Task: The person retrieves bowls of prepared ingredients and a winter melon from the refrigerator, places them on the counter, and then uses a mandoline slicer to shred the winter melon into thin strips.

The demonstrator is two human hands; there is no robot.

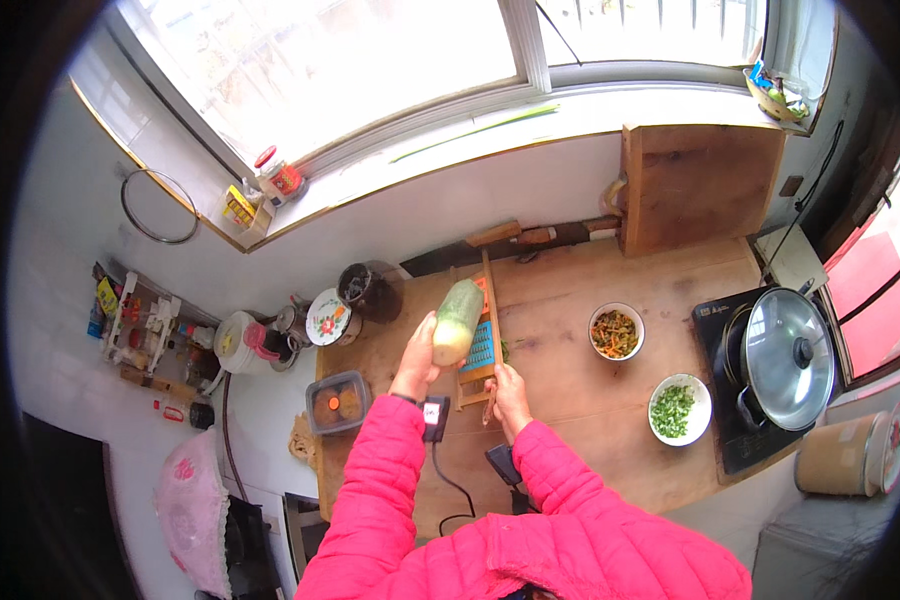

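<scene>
A thick green-and-white radish [460, 319] rests in my left hand [415, 361], its pale end towards me. My fingers wrap it from the left and below. Right beside it, my right hand [509, 397] grips the near end of a wooden-framed grater [481, 345] with blue and orange grating panels. The radish partly covers the grater's left side; I cannot tell whether the two touch. A bit of green leaf shows at the grater's right edge. Dark boxes with cables sit at both wrists.
Right of the grater stand a bowl of chopped vegetables [616, 332] and a bowl of chopped greens [680, 410]. Farther right, a glass-lidded pan [787, 360] sits on an induction cooker [750, 457]. A plastic container [337, 403] lies left; a large wooden board [701, 187] leans against the wall.
</scene>
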